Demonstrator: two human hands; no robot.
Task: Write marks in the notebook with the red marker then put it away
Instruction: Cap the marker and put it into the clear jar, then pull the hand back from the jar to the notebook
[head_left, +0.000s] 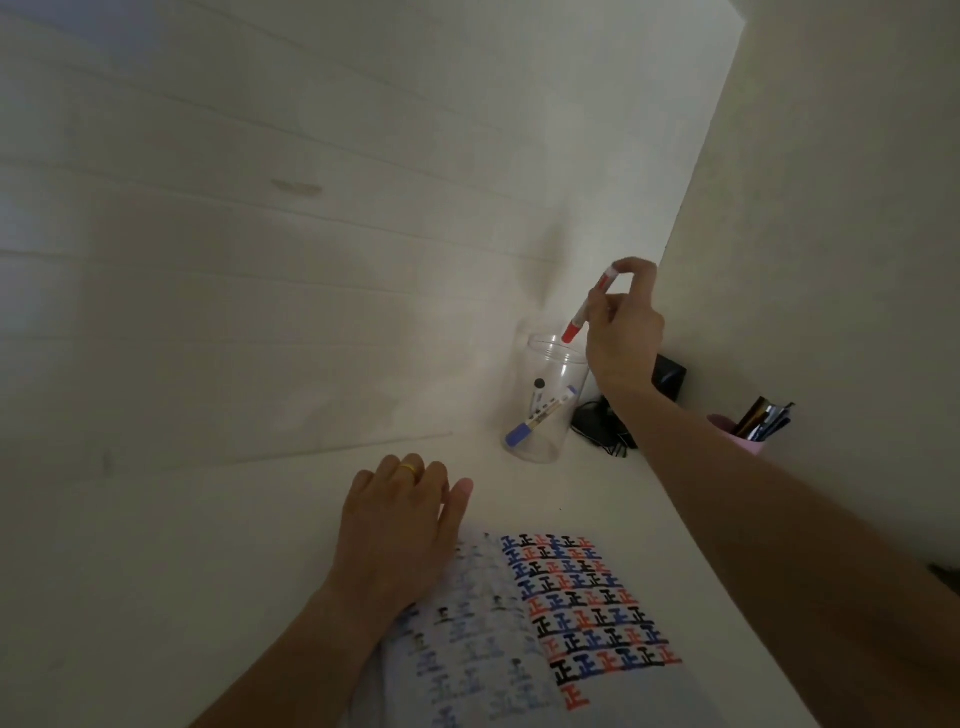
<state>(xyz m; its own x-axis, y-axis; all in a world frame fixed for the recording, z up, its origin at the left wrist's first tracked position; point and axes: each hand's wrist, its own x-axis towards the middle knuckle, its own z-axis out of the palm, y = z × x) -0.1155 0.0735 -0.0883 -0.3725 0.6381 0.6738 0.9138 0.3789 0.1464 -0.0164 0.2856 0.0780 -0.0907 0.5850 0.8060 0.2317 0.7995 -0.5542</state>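
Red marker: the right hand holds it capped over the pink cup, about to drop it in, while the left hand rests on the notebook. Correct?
Not quite. In the head view the right hand holds the red marker over the clear jar, not the pink cup. The rest stands.

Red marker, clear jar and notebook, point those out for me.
Red marker (589, 303): head view, mid barrel.
Clear jar (545, 441): head view, lower front wall.
Notebook (587, 613): head view, right page with marks.
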